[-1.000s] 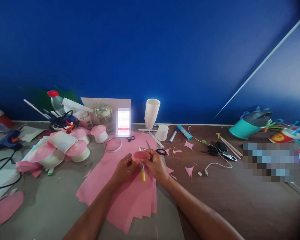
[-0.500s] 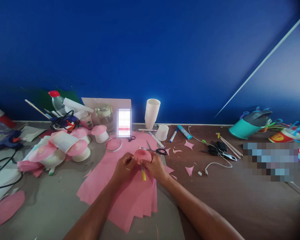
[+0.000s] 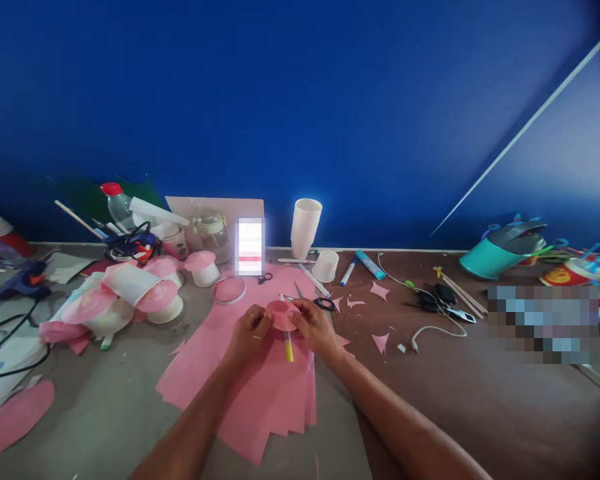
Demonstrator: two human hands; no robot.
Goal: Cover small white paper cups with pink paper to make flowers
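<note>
Pink paper disc (image 3: 280, 316) spans gap between hands: left hand (image 3: 249, 332) in narrow grip at left edge, right hand (image 3: 316, 328) pinching right edge, yellow-ended marker (image 3: 289, 349) underneath.

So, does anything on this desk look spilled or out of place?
Slightly messy, yes: pointed pink scraps lie loose on the brown tabletop, and the big pink sheets in the middle are fanned crookedly instead of stacked square. I see no spilled liquid.
</note>
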